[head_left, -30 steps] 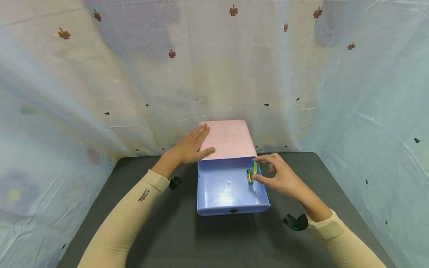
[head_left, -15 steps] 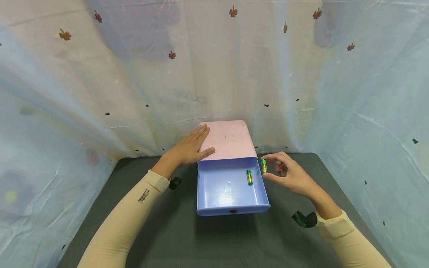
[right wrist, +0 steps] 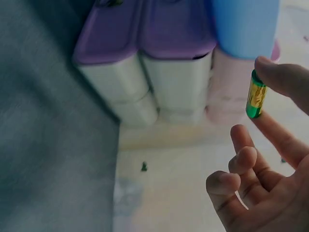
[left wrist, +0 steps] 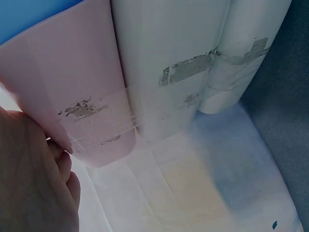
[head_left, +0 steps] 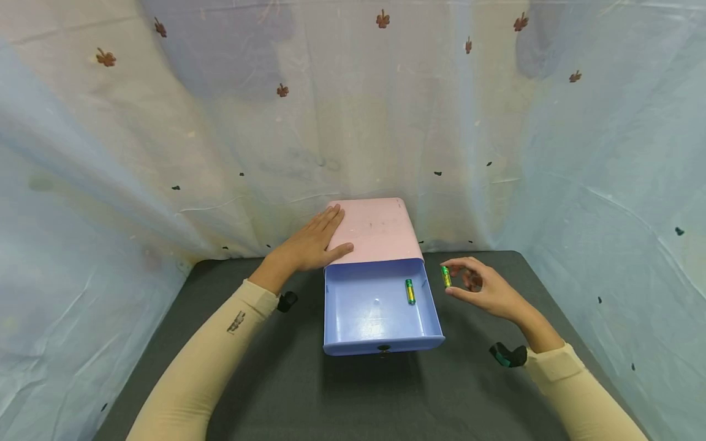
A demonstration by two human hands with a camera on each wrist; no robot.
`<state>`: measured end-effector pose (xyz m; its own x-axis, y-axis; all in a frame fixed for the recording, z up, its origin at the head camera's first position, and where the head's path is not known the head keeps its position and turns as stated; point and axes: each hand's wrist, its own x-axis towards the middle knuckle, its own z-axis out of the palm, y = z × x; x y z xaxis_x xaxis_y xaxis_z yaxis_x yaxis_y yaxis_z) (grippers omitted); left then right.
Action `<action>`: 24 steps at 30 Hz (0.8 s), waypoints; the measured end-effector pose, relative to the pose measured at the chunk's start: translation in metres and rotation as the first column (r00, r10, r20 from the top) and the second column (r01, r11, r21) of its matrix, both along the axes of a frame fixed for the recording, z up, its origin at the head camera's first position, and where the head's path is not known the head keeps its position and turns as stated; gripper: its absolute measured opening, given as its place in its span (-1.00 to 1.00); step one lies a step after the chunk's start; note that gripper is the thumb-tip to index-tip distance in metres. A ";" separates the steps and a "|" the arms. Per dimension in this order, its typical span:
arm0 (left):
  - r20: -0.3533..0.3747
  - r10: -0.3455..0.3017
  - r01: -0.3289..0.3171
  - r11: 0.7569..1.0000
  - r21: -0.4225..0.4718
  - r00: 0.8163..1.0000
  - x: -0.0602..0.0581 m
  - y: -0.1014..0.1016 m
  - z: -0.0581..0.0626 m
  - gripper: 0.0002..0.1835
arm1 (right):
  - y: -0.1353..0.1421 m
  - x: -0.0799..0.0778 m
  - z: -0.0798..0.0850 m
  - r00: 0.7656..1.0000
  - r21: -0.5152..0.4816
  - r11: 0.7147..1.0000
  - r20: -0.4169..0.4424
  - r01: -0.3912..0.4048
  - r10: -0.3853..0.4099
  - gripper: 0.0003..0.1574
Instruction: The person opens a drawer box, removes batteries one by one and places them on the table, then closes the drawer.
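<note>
A battery (head_left: pixel 446 277) in green and gold is pinched by its two ends between the thumb and index finger of my right hand (head_left: pixel 488 294), just right of the pulled-out blue drawer (head_left: pixel 355 312). In the right wrist view the same battery (right wrist: pixel 256 94) shows clearly, the other fingers loosely bent. A second green and gold battery (head_left: pixel 410 291) lies inside the drawer near its right wall. My left hand (head_left: pixel 306 245) rests on the left edge of the pink top (head_left: pixel 380 229) of the drawer cabinet, fingers extended.
Below the pink level are two white levels (left wrist: pixel 164 63) with purple drawer fronts (right wrist: pixel 176 29), both pushed in. The cabinet stands on a dark table (head_left: pixel 265 392), close to a pale patterned curtain (head_left: pixel 353 122) behind it.
My right hand has carried one battery from over the drawer's right side out to the right, past its wall. The left hand, the drawer and the other battery have stayed in place.
</note>
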<state>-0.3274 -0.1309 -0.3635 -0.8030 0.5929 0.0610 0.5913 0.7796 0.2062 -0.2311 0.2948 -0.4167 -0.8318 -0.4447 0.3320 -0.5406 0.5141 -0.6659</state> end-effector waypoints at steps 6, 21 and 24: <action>0.000 0.000 0.000 1.000 0.004 1.000 0.001 0.000 0.001 0.03 | 0.012 -0.009 -0.017 1.000 0.012 1.000 0.028 0.007 -0.007 -0.38; 0.004 0.007 -0.007 1.000 -0.009 1.000 0.001 0.000 0.001 0.03 | 0.034 -0.027 -0.055 0.997 0.045 0.999 0.071 0.011 -0.014 -0.38; -0.002 0.004 -0.004 1.000 -0.011 1.000 0.000 0.000 0.000 0.04 | 0.036 -0.031 -0.064 0.998 0.051 0.999 0.070 0.000 -0.004 -0.39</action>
<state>-0.3278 -0.1312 -0.3639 -0.8055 0.5899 0.0559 0.5881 0.7845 0.1967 -0.2623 0.3306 -0.4802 -0.8534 -0.4576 0.2495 -0.4921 0.5495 -0.6752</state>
